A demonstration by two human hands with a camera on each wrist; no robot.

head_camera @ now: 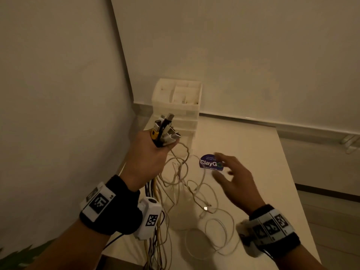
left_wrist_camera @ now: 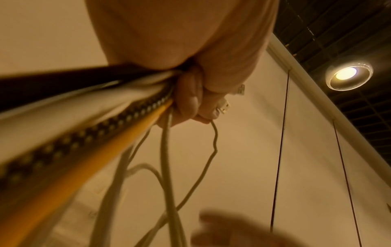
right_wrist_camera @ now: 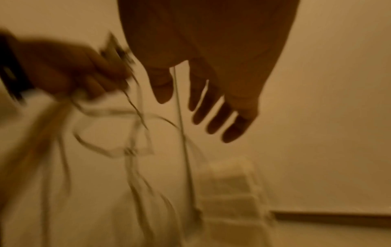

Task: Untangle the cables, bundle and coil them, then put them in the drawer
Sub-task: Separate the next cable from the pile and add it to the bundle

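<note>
Cables: plug ends [head_camera: 165, 129] are gathered in a fist left of centre in the head view, pointing up; the cords [head_camera: 155, 221] hang down past the wrist toward the lower edge.
Left hand: the left hand [head_camera: 150, 156] is curled tight round the bunch of cables, which the left wrist view confirms.
Right hand: the right hand [head_camera: 233, 178], right of centre, hovers with fingers spread and holds nothing.
Loose tangle: thin pale loops [head_camera: 194, 191] sprawl over the white table [head_camera: 263, 172] between the two hands, one small connector [head_camera: 205, 208] lying among them.
Drawer: the pale drawer unit [head_camera: 177, 106] stands at centre frame against the wall, behind the fist; its drawers look closed, though dim light makes that uncertain.
Sticker: a blue sticker [head_camera: 208, 162] sits partly under the right fingertips.
Stage: probably still untangling, coiling not begun.
Risk: pulling the fist upward could cinch the crossed loops into a knot.
Risk: the small connector may snag a loop and drag the tangle off the near table edge.
</note>
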